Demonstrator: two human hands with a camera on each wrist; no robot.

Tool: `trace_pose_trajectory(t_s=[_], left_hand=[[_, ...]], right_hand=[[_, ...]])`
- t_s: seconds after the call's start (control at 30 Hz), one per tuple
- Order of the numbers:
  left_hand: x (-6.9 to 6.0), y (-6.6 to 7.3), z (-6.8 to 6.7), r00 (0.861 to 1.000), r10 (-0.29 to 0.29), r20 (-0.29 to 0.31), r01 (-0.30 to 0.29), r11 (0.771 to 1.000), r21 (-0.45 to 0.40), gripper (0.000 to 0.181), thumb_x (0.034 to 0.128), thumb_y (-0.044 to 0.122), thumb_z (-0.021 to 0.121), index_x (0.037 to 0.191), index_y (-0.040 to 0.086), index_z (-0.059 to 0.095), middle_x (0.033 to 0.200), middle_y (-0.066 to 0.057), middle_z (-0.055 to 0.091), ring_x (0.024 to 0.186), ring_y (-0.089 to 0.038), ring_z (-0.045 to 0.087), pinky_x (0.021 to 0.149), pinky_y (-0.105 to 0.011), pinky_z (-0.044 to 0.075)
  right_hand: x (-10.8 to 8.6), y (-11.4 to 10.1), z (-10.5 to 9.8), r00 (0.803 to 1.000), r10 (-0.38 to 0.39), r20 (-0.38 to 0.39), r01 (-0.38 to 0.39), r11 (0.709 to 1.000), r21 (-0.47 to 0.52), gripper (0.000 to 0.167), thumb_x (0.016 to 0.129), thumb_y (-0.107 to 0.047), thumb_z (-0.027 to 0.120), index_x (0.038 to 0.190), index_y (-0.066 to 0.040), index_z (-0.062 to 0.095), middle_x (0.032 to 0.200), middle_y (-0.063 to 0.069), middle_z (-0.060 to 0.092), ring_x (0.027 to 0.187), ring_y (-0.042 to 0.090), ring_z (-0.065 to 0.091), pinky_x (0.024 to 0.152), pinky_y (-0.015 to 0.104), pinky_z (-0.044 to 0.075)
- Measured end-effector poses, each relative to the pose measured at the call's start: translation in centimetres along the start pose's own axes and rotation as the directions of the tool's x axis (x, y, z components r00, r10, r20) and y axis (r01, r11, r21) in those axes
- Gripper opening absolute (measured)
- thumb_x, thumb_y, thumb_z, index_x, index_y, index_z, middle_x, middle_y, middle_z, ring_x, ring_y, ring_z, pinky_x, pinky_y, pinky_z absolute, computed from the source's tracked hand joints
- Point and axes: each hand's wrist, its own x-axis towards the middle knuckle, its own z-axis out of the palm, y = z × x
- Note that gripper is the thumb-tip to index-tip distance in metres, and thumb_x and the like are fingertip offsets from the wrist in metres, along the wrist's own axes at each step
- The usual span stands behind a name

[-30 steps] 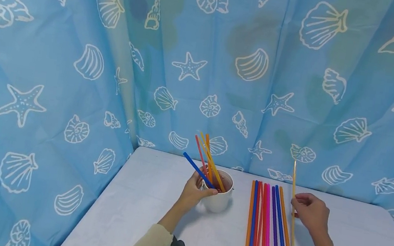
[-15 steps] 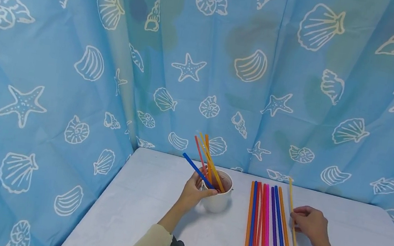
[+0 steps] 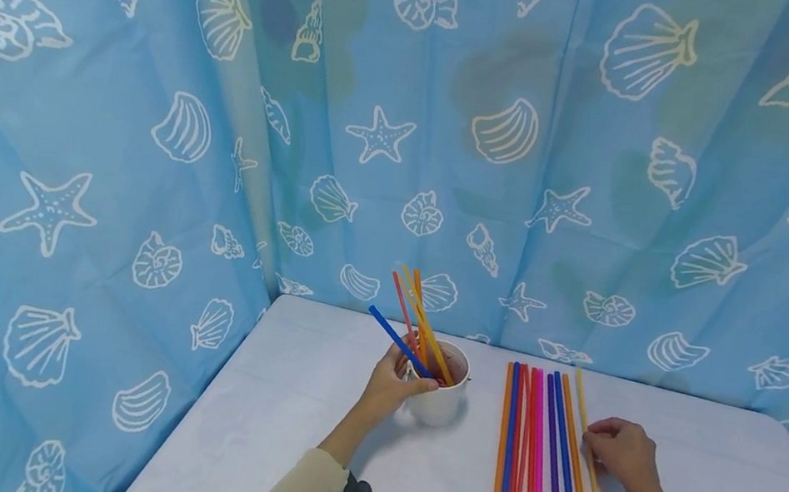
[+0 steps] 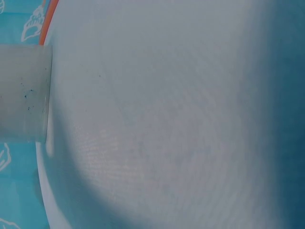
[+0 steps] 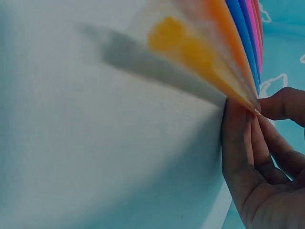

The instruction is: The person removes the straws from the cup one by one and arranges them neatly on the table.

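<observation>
In the head view my left hand grips a white cup, its thumb over the rim and its other fingers mostly hidden behind. Blue, red, yellow and orange straws lean out of the cup. My right hand pinches a thin yellow straw between thumb and fingers, low at the table. This straw lies beside the right end of a row of coloured straws. The right wrist view shows the fingertips on the yellow straw, blurred near the camera. The left hand is outside the left wrist view.
A white-covered table lies under everything. Blue curtains with white shell prints hang behind and to the left. Dark wrist-camera pieces sit below both forearms. The cup stands left of the straw row.
My right hand has lowered the yellow straw from a raised position to beside the row, moving it slightly toward me. The left hand and the cup have stayed put.
</observation>
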Motion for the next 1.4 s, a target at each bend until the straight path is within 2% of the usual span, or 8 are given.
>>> trace_pose_trajectory(t_s=[0.37,0.63,0.93,1.13,1.4], left_hand=[[0.1,0.5,0.1,1.000,0.006,0.013,-0.006,1.000,-0.008,0.083,0.0827,0.027,0.080,0.151,0.022,0.034,0.155,-0.004,0.033,0.143,-0.026,0.029,0.111,-0.039,0.031],[0.0,0.4,0.1,1.000,0.007,0.011,-0.007,1.000,-0.012,0.082,0.0836,0.025,0.079,0.151,0.021,0.032,0.156,-0.004,0.032,0.144,-0.025,0.029,0.112,-0.039,0.030],[-0.2,0.8,0.0,0.999,-0.037,0.025,0.037,0.999,-0.008,0.083,0.0846,0.017,0.078,0.152,0.013,0.030,0.156,-0.008,0.031,0.144,-0.026,0.028,0.112,-0.039,0.030],[-0.2,0.4,-0.1,1.000,-0.017,0.016,0.018,1.000,-0.015,0.083,0.0842,0.019,0.078,0.152,0.017,0.031,0.156,-0.006,0.032,0.144,-0.024,0.028,0.112,-0.038,0.029],[-0.3,0.0,0.1,1.000,0.021,0.011,-0.021,1.000,-0.017,0.081,0.0835,0.027,0.079,0.151,0.020,0.034,0.155,-0.003,0.034,0.143,-0.025,0.029,0.112,-0.040,0.031]], right_hand=[[0.1,0.0,-0.3,1.000,0.005,0.010,-0.005,1.000,-0.010,0.033,0.089,-0.014,0.065,0.108,0.012,0.058,0.092,0.024,0.061,0.072,0.024,0.060,0.051,0.023,0.054],[0.2,0.4,-0.3,1.000,0.016,0.009,-0.016,1.000,-0.019,0.039,0.093,-0.019,0.060,0.114,0.014,0.055,0.088,0.021,0.060,0.072,0.024,0.060,0.055,0.027,0.056],[-0.2,1.0,-0.7,1.000,0.021,-0.009,-0.021,0.999,-0.030,0.043,0.095,-0.022,0.060,0.116,0.015,0.055,0.087,0.020,0.061,0.072,0.024,0.059,0.055,0.028,0.057],[-0.4,1.0,-0.9,1.000,-0.007,-0.031,0.007,1.000,-0.020,0.042,0.096,-0.023,0.058,0.116,0.014,0.056,0.090,0.020,0.062,0.073,0.024,0.059,0.056,0.028,0.057],[-0.8,0.7,-0.8,0.994,-0.078,-0.075,0.078,0.997,-0.009,0.042,0.098,-0.025,0.057,0.118,0.012,0.057,0.101,0.025,0.063,0.079,0.026,0.062,0.063,0.033,0.059]])
